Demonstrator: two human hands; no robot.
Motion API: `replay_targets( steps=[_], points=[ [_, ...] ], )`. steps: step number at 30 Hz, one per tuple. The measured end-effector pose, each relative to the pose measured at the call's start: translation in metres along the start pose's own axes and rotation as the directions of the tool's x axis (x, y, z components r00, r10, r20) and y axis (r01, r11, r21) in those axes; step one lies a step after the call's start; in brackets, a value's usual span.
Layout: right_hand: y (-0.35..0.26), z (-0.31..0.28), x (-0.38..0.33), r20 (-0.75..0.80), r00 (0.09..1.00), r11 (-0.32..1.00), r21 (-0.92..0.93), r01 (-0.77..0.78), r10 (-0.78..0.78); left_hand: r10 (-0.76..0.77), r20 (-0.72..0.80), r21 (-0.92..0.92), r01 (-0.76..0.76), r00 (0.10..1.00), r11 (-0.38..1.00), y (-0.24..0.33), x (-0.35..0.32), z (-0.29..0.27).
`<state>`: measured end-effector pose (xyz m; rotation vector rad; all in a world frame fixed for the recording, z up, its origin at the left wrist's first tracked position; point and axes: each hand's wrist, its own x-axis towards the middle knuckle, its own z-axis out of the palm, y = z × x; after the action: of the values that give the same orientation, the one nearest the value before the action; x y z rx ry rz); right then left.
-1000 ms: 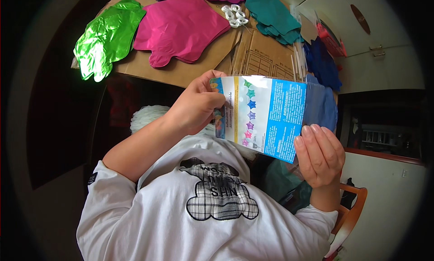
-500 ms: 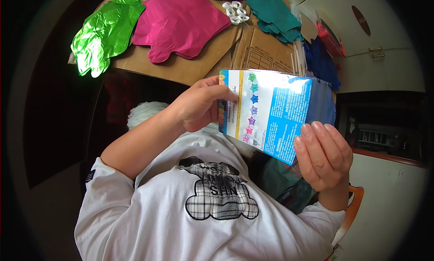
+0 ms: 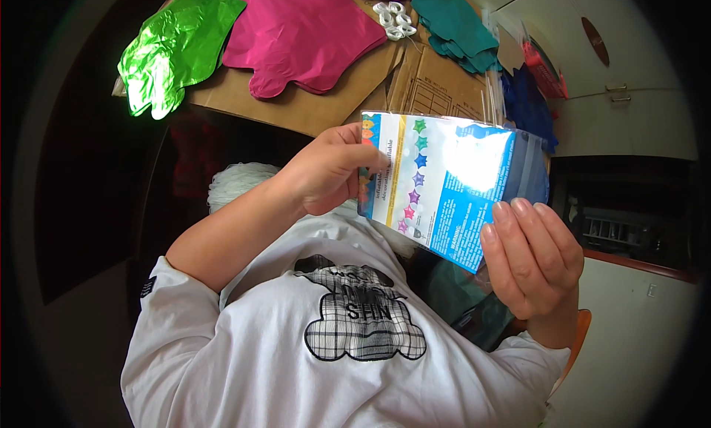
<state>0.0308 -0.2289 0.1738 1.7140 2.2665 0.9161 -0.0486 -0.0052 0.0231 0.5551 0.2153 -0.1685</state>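
Note:
Between my hands is a clear plastic packet (image 3: 422,183) with a blue and white printed card inside, showing a row of small coloured stars. My left hand (image 3: 329,172) pinches its left end, thumb on the printed face and fingers behind. At the lower right corner, my right hand (image 3: 533,261) grips the packet, fingertips in front and its thumb hidden. A strong glare whitens part of the card. The packet's right end is see-through and shows no card.
Beyond the packet, cardboard (image 3: 296,113) carries flat foil balloons: a green stack (image 3: 181,46), a pink stack (image 3: 304,35), a teal stack (image 3: 455,28) and a dark blue stack (image 3: 527,105). White ribbon coils (image 3: 395,20) lie between. A pale cabinet (image 3: 622,50) stands at right.
Both hands keep the same hold on the packet. It has tilted slightly, so the glare on the card is larger. The background has shifted a little to the right and up.

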Motion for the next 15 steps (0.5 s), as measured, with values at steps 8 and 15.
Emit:
replay_targets(
  steps=[8, 15],
  points=[
    [0.0, 0.0, -0.005, 0.017, 1.0, 1.0, -0.015, -0.025, 0.026, -0.03, 0.001, -0.068, 0.03, 1.0, 0.997, 0.004, -0.001, -0.002],
    [0.0, 0.0, -0.01, 0.013, 0.997, 0.997, -0.02, -0.075, 0.075, 0.136, -0.09, 0.406, -0.089, 0.987, 0.91, -0.006, -0.003, -0.001]
  ],
)
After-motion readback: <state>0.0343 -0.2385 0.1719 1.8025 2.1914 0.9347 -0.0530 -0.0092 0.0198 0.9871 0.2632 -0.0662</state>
